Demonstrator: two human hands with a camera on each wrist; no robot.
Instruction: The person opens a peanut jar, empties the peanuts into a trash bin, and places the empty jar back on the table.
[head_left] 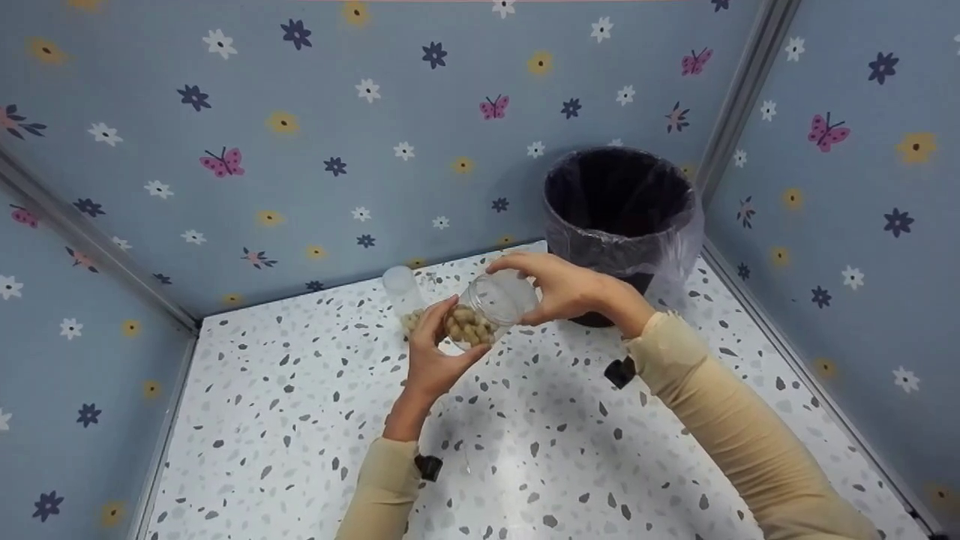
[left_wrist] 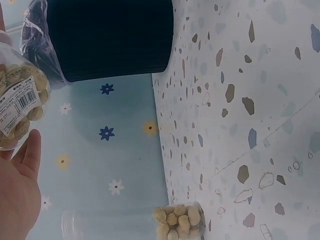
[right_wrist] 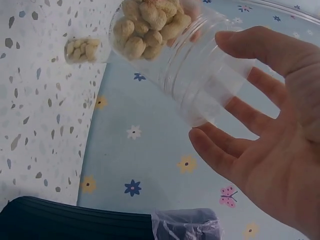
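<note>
Apparently for steadiness, the tilted peanut jar (head_left: pixel 470 327) is gripped mid-frame — base by the half-curled left hand (head_left: pixel 436 363), top by the widely curved right hand (head_left: pixel 568 287)

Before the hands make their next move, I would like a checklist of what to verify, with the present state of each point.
1. Left hand grips the clear peanut jar: ok.
2. Right hand holds the empty clear section against the jar: ok.
3. Section secured to the jar: cannot tell; ring-like ridges show, but not how tight the joint is.
4. Tall clear container near the wall stands upright: ok, with peanuts at its bottom.
5. Trash bin is apart from the tall container: ok, a gap shows between them.
</note>
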